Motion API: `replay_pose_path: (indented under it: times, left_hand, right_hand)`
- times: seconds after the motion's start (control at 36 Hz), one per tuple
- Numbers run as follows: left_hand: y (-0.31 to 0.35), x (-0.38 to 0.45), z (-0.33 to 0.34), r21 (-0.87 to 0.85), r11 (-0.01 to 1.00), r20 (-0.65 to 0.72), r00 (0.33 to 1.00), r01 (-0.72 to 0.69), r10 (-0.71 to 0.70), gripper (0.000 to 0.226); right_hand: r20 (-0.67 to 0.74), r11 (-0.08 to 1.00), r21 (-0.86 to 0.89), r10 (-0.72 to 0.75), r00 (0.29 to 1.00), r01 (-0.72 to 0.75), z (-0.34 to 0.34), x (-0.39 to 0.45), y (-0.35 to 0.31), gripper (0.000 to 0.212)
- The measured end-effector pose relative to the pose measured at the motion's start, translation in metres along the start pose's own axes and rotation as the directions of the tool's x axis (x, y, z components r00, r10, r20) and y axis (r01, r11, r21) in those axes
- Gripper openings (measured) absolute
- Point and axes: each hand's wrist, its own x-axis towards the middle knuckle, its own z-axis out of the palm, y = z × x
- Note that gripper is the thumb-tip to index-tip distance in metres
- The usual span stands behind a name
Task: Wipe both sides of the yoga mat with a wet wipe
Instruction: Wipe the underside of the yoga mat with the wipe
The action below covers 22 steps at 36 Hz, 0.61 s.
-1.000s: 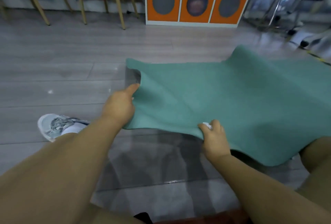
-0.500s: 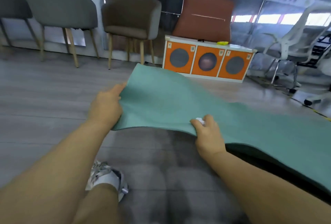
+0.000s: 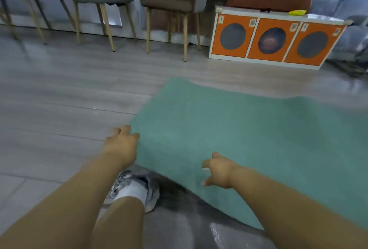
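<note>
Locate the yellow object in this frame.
In the head view it lies far right at the top, on the white top of the orange-fronted cabinet: the yellow object, above the rightmost door, beyond the green mat.

Left arm: bare forearm stretched forward from the lower left
Left hand (image 3: 121,145): back of the hand up, fingers (image 3: 125,130) spread and loosely extended, gripping nothing; blurred
Right arm: bare forearm coming in from the lower right, angled toward the centre
Right hand (image 3: 218,170): wrist bent, fingers loosely curled and pointing left and down, thumb raised; no firm grip visible
Left leg: bare shin below the left forearm, white sock and grey sneaker (image 3: 137,186)
</note>
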Motion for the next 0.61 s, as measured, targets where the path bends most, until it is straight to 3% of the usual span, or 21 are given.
replay_pose_path:
  times: [0.11,0.19,0.44,0.61]
  left_hand:
    - [0.008,-0.013,-0.015,0.057,0.996,0.171,0.983,-0.075,0.065,0.045]
    - [0.023,-0.032,-0.038,0.105,0.989,0.229,0.971,-0.101,0.074,0.044]
    - [0.091,-0.103,-0.123,0.14,0.974,0.128,0.979,-0.176,0.159,0.042]
    - [0.137,-0.166,-0.175,0.138,0.965,0.058,0.974,-0.224,0.218,0.043]
  right_hand:
    - [-0.046,1.0,0.022,0.012,0.999,-0.011,-0.017,-0.01,0.014,0.04]
    - [-0.079,1.0,0.008,0.025,0.997,-0.024,-0.036,-0.032,0.025,0.038]
    - [-0.241,0.988,-0.13,0.049,0.969,-0.082,-0.107,-0.144,0.075,0.038]
    - [-0.36,0.984,-0.092,0.107,0.927,-0.149,-0.131,-0.229,0.104,0.044]
